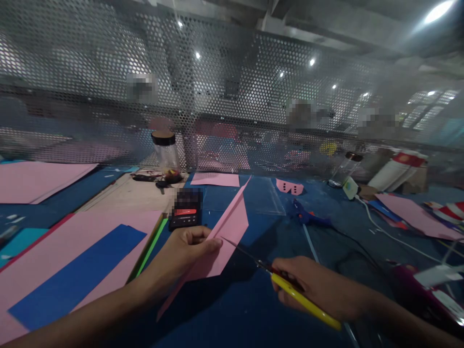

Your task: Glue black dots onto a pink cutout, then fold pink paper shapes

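Observation:
My left hand pinches a folded sheet of pink paper between thumb and fingers, holding it above the blue tabletop. My right hand grips a pair of scissors with a yellow handle. Their thin blades point left, and the tip meets the pink paper close to my left thumb. How far the blades are parted cannot be made out. Behind my left hand lies a black phone-like device, partly blurred out.
At left, a blue paper strip lies on pink sheets. A blue glue gun with a trailing cord and a small pink cutout lie beyond my right hand. A glass jar stands before the perforated metal screen.

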Tool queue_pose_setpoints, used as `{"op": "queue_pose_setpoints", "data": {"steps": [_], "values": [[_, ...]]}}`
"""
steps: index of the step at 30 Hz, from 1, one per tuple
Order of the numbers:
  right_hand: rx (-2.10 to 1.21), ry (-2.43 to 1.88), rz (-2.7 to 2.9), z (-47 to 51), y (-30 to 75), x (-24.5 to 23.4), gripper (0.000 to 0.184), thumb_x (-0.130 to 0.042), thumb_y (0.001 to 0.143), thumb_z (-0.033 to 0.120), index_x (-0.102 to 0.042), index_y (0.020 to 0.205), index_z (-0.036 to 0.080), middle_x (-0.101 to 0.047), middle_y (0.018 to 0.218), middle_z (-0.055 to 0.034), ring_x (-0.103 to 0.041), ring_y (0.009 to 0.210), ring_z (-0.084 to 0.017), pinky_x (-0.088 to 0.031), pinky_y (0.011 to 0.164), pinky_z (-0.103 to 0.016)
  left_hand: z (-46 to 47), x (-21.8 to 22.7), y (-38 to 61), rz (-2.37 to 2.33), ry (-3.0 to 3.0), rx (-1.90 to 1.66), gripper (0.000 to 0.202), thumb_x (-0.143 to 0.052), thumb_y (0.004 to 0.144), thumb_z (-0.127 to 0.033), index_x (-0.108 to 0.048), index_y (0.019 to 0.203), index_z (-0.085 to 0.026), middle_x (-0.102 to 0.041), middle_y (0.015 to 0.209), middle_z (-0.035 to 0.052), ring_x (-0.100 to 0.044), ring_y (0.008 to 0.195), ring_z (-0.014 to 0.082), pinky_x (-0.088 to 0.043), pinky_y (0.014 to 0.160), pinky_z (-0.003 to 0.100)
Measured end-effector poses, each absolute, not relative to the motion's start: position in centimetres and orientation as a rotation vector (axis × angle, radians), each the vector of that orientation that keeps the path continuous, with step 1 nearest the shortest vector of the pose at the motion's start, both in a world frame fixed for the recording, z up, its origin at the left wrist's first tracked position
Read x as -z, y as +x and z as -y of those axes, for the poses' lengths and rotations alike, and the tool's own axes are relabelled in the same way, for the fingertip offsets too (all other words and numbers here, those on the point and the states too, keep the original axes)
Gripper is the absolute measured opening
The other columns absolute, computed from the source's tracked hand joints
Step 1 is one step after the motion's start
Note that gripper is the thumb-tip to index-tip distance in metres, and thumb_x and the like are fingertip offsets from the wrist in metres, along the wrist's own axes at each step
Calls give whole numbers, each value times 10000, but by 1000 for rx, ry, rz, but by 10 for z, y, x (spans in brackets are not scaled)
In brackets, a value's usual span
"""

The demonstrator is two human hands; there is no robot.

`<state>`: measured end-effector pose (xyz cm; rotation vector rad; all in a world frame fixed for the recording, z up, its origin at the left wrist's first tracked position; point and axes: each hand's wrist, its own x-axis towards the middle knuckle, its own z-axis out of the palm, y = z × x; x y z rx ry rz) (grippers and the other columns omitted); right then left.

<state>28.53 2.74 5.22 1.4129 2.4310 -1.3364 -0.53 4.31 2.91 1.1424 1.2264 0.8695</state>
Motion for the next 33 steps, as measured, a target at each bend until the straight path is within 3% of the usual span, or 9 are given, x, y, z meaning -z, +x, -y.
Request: {"op": "queue_pose_setpoints", "data": {"steps": [25, 33], "values": [[1341, 1465, -2403, -26, 281, -55, 45, -557, 891, 213, -553, 852, 192, -672, 782, 8, -550, 647, -107, -341, 535, -200, -42, -30, -7, -1229, 1171, -862, 302, -777, 754, -424, -642, 662, -170, -509, 581, -47, -366, 528, 87, -248, 489, 213], [1131, 1480, -2513, -26, 280, -54, 96, -553, 900, 233, -569, 819, 183, -627, 759, 4, -507, 629, -100, -268, 529, -219, -42, -28, -7, -1225, 1176, -851, 335, -761, 776, -447, -616, 656, -170, -484, 576, -52, -343, 523, 86, -226, 490, 226]]}}
